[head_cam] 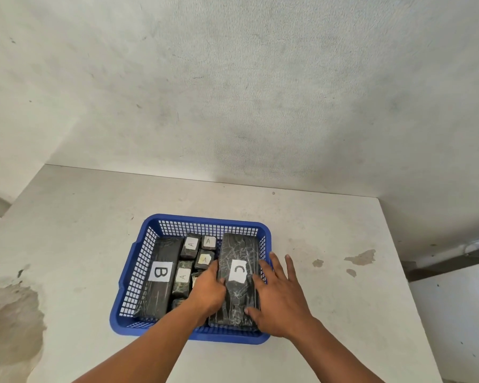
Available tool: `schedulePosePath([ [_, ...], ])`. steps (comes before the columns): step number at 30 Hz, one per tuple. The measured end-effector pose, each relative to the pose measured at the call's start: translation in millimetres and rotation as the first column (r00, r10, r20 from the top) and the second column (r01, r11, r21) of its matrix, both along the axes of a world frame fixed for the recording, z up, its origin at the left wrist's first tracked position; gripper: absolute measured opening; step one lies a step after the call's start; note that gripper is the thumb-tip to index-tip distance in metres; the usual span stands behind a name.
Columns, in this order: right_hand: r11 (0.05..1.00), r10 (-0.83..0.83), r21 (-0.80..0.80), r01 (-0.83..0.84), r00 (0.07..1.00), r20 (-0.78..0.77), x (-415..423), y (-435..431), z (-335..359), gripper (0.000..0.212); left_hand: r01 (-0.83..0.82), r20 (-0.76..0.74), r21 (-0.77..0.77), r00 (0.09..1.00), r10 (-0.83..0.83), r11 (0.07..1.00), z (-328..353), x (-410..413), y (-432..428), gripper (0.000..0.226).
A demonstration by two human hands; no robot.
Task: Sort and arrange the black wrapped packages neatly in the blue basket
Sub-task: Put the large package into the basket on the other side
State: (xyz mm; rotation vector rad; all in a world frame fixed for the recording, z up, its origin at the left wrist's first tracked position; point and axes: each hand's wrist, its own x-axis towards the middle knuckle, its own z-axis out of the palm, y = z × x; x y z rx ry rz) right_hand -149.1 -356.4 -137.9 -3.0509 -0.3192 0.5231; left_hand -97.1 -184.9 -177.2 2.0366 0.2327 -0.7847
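Blue basket (205, 218) already holds every visible package: B package (161, 272) left, A packages (191, 246) centre. Left hand (208, 293) grips the C package (238, 252) at right; right hand (281, 299), fingers straight, apparently steadies it.

basket (205, 220): B package (165, 252) left | A packages (183, 277) middle | C package (238, 251) right

A pale, scuffed table (329, 230) is carrying one blue basket (138, 272), which is sitting flat on it toward the near edge, roughly midway between left and right. A large brownish stain (9, 313) is spreading across the near-left part, and small brown patches (361, 257) are showing right of the basket.
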Motion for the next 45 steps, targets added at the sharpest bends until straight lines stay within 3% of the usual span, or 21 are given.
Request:
schedulePosePath([
  [4,0.992,0.068,-0.104,-0.076,0.995,-0.079,2.5,-1.2,5.5,0.099,0.097,0.062,0.155,0.992,-0.107,0.983,3.0,6.9,0.5,0.048],
  [16,0.962,0.092,-0.25,-0.113,0.991,-0.094,-1.7,8.5,-0.7,0.102,0.177,0.267,0.509,0.898,-0.35,0.842,10.8,9.1,8.2,0.035],
  [19,0.969,0.111,-0.215,-0.125,0.991,-0.075,9.7,5.8,4.7,0.102,0.25,0.326,0.63,0.774,-0.542,0.735,6.2,2.0,16.4,0.06],
  [22,0.973,0.092,-0.203,-0.109,0.992,-0.09,28.9,2.0,9.9,0.117,0.411,0.234,0.642,0.698,-0.677,0.647,0.5,-2.0,24.7,0.089],
  [26,0.947,0.114,-0.279,-0.159,0.979,-0.17,42.6,1.7,3.8,0.129,0.511,0.119,0.641,0.671,-0.732,0.572,-6.3,-4.8,28.9,0.091],
  [33,0.945,0.094,-0.294,-0.144,0.979,-0.178,46.5,4.8,-7.8,0.131,0.547,0.07,0.63,0.666,-0.743,0.551,-10.3,-1.4,25.8,0.093],
  [39,0.978,0.032,-0.201,-0.065,0.986,-0.162,43.0,2.6,-10.5,0.129,0.486,0.186,0.612,0.678,-0.711,0.624,-5.4,-1.7,36.4,0.085],
  [45,0.975,-0.204,0.082,0.205,0.979,-0.018,6.3,12.2,-19.7,0.091,0.352,0.295,0.68,0.671,-0.68,0.643,7.1,-7.4,90.7,0.081],
])
